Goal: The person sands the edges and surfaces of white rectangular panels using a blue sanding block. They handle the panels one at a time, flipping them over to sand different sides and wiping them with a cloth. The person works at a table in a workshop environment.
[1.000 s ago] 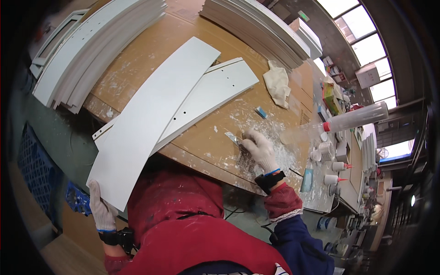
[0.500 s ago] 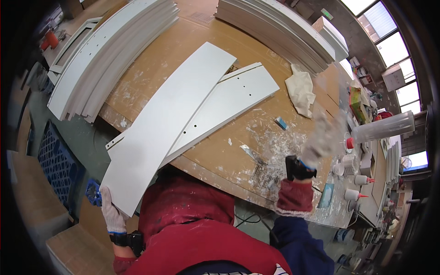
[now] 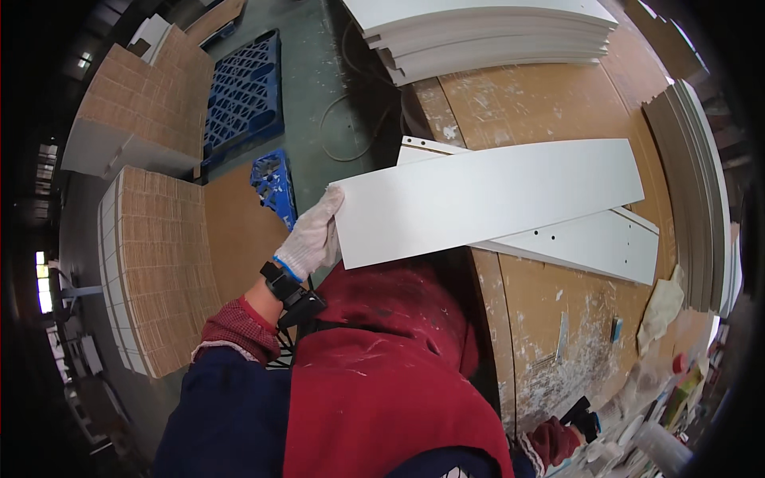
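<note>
A white curved panel (image 3: 494,191) lies crosswise on a second white panel (image 3: 594,243), which has small holes and a groove. The upper panel's near end sticks out past the table edge, above my red apron. My left hand (image 3: 312,235), in a white knit glove, is closed on that end. At the lower right, my right hand (image 3: 620,408) is over the table's cluttered side, beside a clear bottle with a red cap (image 3: 679,364). Motion smears its gloved fingers, so what they touch is unclear.
Stacks of white panels stand at the table's far side (image 3: 486,40) and right (image 3: 685,199). A scraper (image 3: 562,336), a small blue block (image 3: 617,329) and a cream cloth (image 3: 661,309) lie on the cardboard-covered table (image 3: 526,295). Leftward are a blue pallet (image 3: 245,95) and stacked boards (image 3: 159,271).
My view has swung to the left, bringing the floor and stacked boards into sight. The left hand still holds the upper panel's end. My right hand remains near the bottles, blurred in both frames.
</note>
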